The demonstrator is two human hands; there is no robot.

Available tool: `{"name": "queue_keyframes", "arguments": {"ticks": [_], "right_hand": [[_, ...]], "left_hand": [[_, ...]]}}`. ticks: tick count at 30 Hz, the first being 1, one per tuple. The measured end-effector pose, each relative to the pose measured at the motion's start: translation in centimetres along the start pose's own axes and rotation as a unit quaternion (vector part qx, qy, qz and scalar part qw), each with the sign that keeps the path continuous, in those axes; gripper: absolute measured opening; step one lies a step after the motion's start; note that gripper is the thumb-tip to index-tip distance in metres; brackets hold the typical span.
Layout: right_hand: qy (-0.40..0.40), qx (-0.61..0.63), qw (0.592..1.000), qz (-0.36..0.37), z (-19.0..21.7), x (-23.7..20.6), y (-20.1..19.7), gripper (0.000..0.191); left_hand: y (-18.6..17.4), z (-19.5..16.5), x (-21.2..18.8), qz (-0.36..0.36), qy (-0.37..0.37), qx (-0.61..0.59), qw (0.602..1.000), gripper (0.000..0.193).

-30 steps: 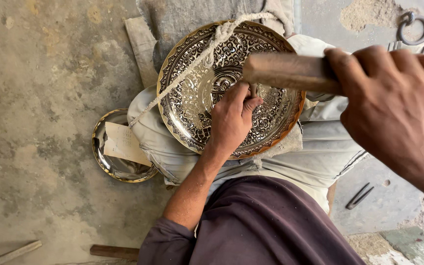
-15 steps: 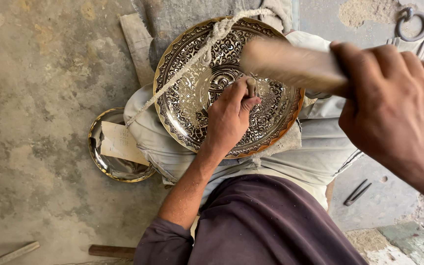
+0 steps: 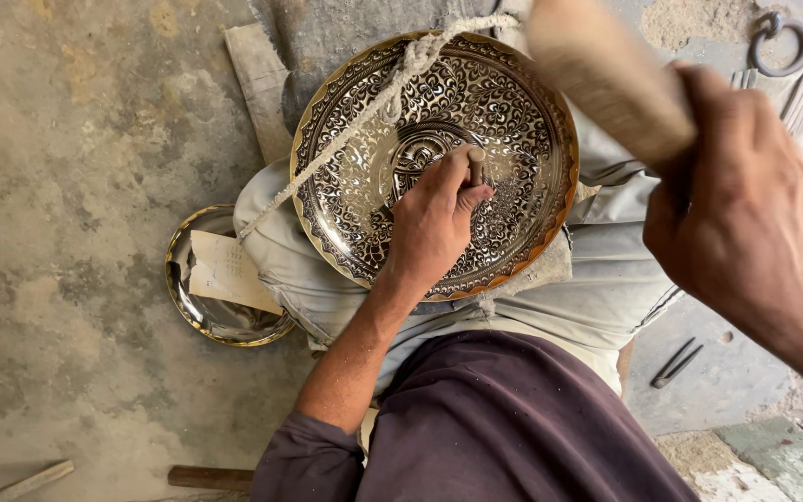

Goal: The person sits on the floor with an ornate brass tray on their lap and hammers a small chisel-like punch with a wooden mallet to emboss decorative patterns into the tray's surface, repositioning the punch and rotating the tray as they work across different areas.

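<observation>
- A round engraved metal plate (image 3: 504, 139), dense with scrolling patterns, rests tilted on the person's lap, over pale trousers.
- The left hand (image 3: 434, 223) presses on the plate's centre, its grip closed around a small chisel (image 3: 476, 165) standing on the engraved surface.
- The right hand (image 3: 745, 200) is raised at the right, its grip wrapped tight around a blurred wooden mallet (image 3: 606, 74) above the plate's upper rim.
- A twisted rope (image 3: 364, 116) crosses the plate's upper left.
- A shallow metal dish (image 3: 188, 297) holding paper sits on the concrete floor, left of the knee.
</observation>
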State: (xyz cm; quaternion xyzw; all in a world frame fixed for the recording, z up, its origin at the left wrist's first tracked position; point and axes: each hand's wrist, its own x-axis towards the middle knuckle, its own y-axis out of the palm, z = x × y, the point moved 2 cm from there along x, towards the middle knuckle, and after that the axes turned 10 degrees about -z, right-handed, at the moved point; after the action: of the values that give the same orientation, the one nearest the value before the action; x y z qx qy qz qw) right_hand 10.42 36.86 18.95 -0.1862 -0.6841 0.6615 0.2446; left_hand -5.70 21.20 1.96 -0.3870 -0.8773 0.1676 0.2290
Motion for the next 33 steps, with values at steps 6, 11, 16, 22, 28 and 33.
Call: {"name": "queue_keyframes", "arguments": {"ticks": [6,11,16,22,28,33], "right_hand": [[0.0,0.042,0.999,-0.016,0.6,0.1,0.0,0.047],[-0.041,-0.009,0.997,-0.058,0.7,0.3,-0.5,0.047],[-0.108,-0.093,0.986,-0.082,0.8,0.3,-0.9,0.044],[-0.064,-0.086,0.993,-0.043,0.9,0.3,-0.4,0.045],[-0.066,-0.092,0.99,-0.083,2.3,-0.5,-0.2,0.043],[0.001,-0.029,0.999,-0.017,2.6,-0.5,0.4,0.044]], "left_hand": [[0.2,0.2,-0.2,0.012,0.009,-0.019,1.0,0.032],[0.0,0.3,0.2,0.008,0.028,0.016,0.999,0.037],[-0.3,0.3,-0.1,0.016,0.02,-0.008,1.0,0.035],[-0.1,0.8,0.2,0.05,-0.005,0.004,0.999,0.036],[-1.4,1.3,-0.4,0.019,0.035,-0.011,0.999,0.036],[-0.7,2.5,-0.5,0.079,-0.006,0.015,0.997,0.031]]}}
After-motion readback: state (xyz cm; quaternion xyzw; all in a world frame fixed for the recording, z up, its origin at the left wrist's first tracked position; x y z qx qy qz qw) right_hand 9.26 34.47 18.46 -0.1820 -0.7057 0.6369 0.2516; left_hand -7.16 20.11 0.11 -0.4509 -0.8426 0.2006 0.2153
